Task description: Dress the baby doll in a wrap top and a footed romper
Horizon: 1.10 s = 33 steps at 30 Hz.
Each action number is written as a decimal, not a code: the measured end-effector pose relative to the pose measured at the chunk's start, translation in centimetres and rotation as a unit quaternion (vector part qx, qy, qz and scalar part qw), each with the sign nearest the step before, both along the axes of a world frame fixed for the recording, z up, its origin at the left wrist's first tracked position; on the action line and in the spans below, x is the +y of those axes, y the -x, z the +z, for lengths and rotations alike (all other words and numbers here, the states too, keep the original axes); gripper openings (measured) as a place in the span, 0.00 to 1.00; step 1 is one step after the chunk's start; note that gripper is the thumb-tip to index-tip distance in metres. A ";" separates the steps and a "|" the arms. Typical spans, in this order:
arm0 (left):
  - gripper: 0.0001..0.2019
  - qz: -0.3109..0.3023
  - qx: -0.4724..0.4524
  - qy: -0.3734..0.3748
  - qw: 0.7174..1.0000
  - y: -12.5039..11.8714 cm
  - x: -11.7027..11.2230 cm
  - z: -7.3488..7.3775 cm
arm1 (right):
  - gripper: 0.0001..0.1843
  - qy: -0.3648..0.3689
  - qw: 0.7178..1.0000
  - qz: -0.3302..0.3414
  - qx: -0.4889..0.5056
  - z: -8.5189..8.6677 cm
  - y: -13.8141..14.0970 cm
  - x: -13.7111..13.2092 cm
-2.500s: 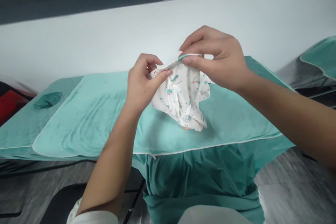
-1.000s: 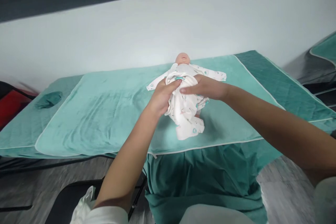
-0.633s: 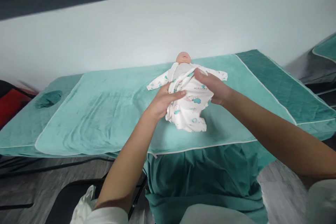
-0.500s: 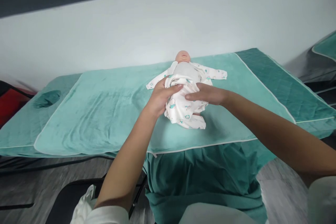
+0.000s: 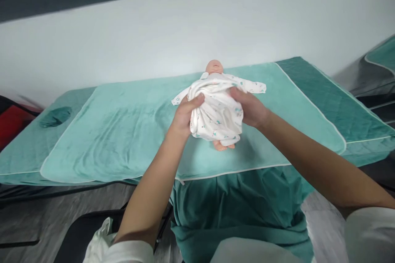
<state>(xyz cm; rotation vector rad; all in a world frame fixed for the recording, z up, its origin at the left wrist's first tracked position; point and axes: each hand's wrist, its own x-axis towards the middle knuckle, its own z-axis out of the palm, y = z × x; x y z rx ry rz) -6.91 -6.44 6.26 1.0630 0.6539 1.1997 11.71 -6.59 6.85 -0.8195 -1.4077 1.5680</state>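
A baby doll (image 5: 214, 67) lies on its back, head toward the wall, in a white printed long-sleeved top (image 5: 254, 86) with both sleeves spread out. Over its lower body are white baby pants (image 5: 216, 117) with small green prints, bunched at the waist. My left hand (image 5: 186, 113) grips the waist edge on the left, thumb on top. On the right side, my right hand (image 5: 251, 107) is closed on the same edge. Between them the waistband is stretched wide. The doll's feet (image 5: 222, 145) poke out below the fabric; its legs are hidden.
The doll rests on a light green sheet (image 5: 123, 127) over a massage bed, which has a face hole (image 5: 56, 116) at the left end. A white wall (image 5: 185, 28) stands behind. A black chair (image 5: 80, 230) with white cloth is at lower left.
Both hands have spread the waist of the pants wider and moved it up the doll's belly. The pant leg no longer sticks out at the bottom, and the feet now show.
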 end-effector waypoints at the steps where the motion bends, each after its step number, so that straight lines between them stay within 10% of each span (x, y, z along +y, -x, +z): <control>1: 0.30 0.018 -0.009 -0.006 1.000 -0.3 0.1 0.2 | 0.37 0.000 1.000 0.009 0.018 -0.4 0.1 -0.2; 6: 0.26 0.025 0.025 -0.012 0.999 -0.5 -0.1 1.2 | 0.34 0.019 0.996 0.064 0.060 -1.5 -0.3 -0.1; 14: 0.25 -0.083 0.195 -0.004 0.977 1.8 0.0 3.6 | 0.25 -0.007 0.992 0.112 -0.055 1.7 -2.5 1.5; 20: 0.22 -0.078 0.287 0.012 0.955 -0.2 1.1 -0.5 | 0.19 0.086 0.994 -0.053 -0.044 -2.9 -1.1 -1.4; 25: 0.15 -0.147 0.479 -0.069 0.863 -3.2 0.5 -5.3 | 0.23 0.210 0.969 -0.130 -0.001 -9.6 -2.4 -5.6; 33: 0.16 -0.198 0.637 -0.184 0.722 -4.9 -1.9 -5.1 | 0.25 0.218 0.959 -0.177 -0.042 -11.8 -2.7 -9.1</control>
